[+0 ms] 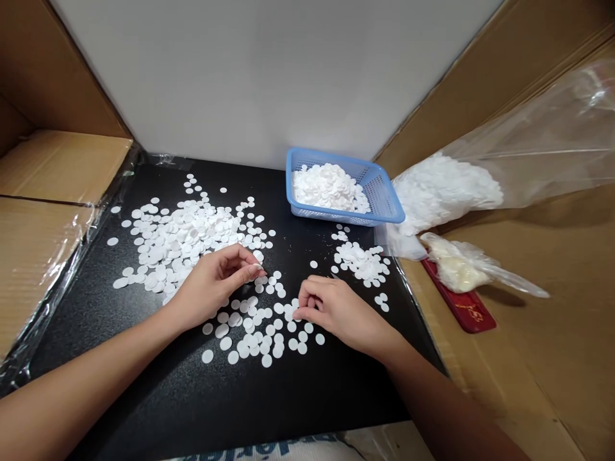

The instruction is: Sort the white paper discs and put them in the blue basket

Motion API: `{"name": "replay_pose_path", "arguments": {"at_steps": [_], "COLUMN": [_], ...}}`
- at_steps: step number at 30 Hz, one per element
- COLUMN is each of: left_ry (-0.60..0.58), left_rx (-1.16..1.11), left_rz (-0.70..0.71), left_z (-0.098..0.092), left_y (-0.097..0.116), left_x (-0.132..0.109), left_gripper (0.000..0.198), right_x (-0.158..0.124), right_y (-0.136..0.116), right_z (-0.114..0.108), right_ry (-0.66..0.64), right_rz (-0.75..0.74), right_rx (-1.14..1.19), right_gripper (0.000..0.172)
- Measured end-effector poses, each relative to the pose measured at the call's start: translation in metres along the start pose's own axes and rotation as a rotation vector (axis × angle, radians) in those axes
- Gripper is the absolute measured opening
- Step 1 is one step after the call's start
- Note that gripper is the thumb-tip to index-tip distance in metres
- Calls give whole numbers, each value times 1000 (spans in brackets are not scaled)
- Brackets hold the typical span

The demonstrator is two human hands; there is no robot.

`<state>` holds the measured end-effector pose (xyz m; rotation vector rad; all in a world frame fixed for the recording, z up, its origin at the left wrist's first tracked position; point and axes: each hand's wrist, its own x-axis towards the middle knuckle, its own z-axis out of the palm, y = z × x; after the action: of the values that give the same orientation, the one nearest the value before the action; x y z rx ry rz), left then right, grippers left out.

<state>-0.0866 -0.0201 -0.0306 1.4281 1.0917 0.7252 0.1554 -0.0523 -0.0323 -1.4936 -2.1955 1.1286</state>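
Note:
My left hand (218,278) is closed in a pinch, with a small white disc (258,266) at its thumb and fingertips, beside a big heap of white discs (192,230). My right hand (343,314) has its fingers curled together, low over the edge of the loose discs (254,336) scattered between both hands. A thin dark tip shows just above its knuckles; whatever the fingers hold is hidden. Beyond that hand lies a smaller pile of discs (362,261).
A blue plastic basket (346,216) with many white discs stands at the back of the black table (158,397). To its right are a clear bag of discs (446,189), a small plastic bag (456,266) and a red packet (473,314). Cardboard (43,256) flanks the table.

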Motion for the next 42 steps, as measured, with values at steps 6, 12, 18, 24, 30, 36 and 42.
{"name": "replay_pose_path", "arguments": {"at_steps": [6,12,18,24,30,36,42], "left_ry": [-15,-26,-31,-9,35,51,47], "left_rx": [-24,-43,-25,-11,-27,-49,-69], "left_rz": [10,-28,-42,-14,20,30,41], "left_z": [0,0,-1,-2,-2,-2,-2], "left_y": [-1,-2,-1,-2,-2,-1,-2], "left_x": [1,0,1,0,-1,-1,-2], "left_gripper": [28,29,31,29,28,28,27], "right_x": [2,2,3,3,10,8,13], "right_y": [0,7,1,-1,1,0,-1], "right_z": [5,1,13,19,18,12,8], "right_ry": [37,186,140,80,216,74,197], "right_rz": [-93,-122,-210,-263,-290,-274,-242], "right_rx": [-40,-18,-82,-126,-126,-92,-104], "right_gripper": [17,26,3,14,7,15,11]}}
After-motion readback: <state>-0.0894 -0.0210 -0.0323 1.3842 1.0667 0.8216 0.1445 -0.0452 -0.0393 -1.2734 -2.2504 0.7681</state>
